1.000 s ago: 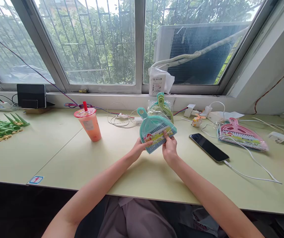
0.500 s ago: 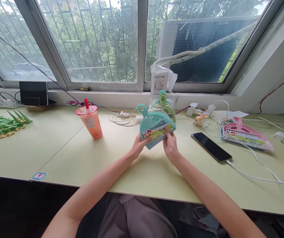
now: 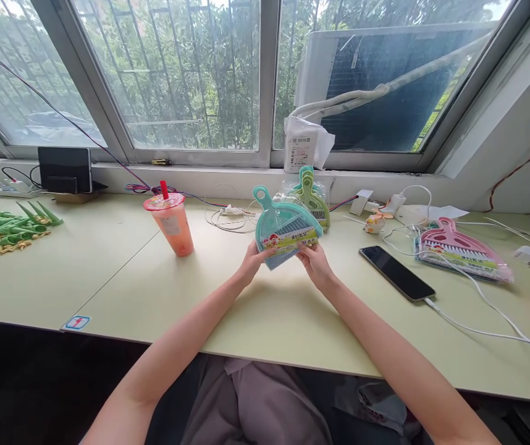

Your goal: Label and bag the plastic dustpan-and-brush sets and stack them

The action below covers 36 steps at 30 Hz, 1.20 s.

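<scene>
A teal dustpan and brush set [image 3: 280, 224], wrapped in clear plastic with a printed label, is held tilted above the table, its handle pointing up and left. My left hand [image 3: 252, 262] grips its lower left edge. The lower right edge is pinched by my right hand [image 3: 315, 264], with fingers at the label. Just behind stand more wrapped dustpan sets [image 3: 314, 196], green and teal, partly hidden by the held one. On the right lies a pink wrapped dustpan set [image 3: 462, 250] on top of others.
A cup of orange drink [image 3: 172, 225] with a red straw stands left on the table [image 3: 121, 290]. To the right, a phone [image 3: 397, 272] trails a white charging cable. Green plastic parts [image 3: 8, 232] are piled far left, where a person's fingers show. A tablet [image 3: 64, 170] stands behind.
Both hands have shifted slightly left with the teal dustpan set, which has turned a little. My right fingers have slid lower along the label. Fingers now show at the far left edge.
</scene>
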Available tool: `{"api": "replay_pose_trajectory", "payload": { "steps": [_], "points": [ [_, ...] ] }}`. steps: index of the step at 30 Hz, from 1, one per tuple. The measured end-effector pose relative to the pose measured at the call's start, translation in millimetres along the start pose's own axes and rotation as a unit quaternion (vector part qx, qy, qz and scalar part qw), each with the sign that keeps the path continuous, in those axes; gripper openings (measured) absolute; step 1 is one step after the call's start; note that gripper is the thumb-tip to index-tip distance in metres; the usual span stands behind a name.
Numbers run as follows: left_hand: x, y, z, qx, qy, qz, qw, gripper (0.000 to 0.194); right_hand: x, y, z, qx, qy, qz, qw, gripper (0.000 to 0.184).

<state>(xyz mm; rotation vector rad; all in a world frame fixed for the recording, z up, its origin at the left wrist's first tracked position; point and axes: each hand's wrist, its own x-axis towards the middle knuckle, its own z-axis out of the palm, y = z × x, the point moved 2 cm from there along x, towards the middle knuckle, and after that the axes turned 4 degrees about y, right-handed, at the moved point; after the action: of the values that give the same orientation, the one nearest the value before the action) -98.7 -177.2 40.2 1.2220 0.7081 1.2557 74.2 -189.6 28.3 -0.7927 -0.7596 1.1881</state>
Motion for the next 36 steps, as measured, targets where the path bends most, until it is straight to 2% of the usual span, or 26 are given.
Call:
{"api": "replay_pose_trajectory", "payload": {
  "steps": [2,8,18,26,31,33,36],
  "points": [
    [-1,0,0.6,0.012,-0.007,-0.017,1.000,0.057,3,2,-4,-0.016,0.021,0.005,1.000,0.044],
    [-1,0,-0.6,0.036,-0.005,-0.035,0.999,0.063,11,-4,-10,-0.042,-0.027,0.030,0.998,0.043],
    [-2,-3,2.1,0.050,-0.004,-0.027,0.998,0.057,7,3,-10,-0.040,0.041,0.022,0.998,0.040],
    [1,2,-3.0,0.016,0.021,-0.028,0.999,0.059,5,1,-3,-0.009,-0.029,0.019,0.999,0.056],
    [-2,6,-2.6,0.030,0.022,-0.043,0.998,0.059,-2,5,2,0.001,0.012,0.007,1.000,0.055],
    [-5,8,0.4,0.027,0.005,-0.052,0.998,0.059,-7,5,6,0.015,0.025,-0.003,1.000,0.054],
    [-9,8,6.2,0.037,-0.064,-0.085,0.994,0.059,-13,3,10,0.041,0.052,-0.028,0.997,0.054]
  ]
}}
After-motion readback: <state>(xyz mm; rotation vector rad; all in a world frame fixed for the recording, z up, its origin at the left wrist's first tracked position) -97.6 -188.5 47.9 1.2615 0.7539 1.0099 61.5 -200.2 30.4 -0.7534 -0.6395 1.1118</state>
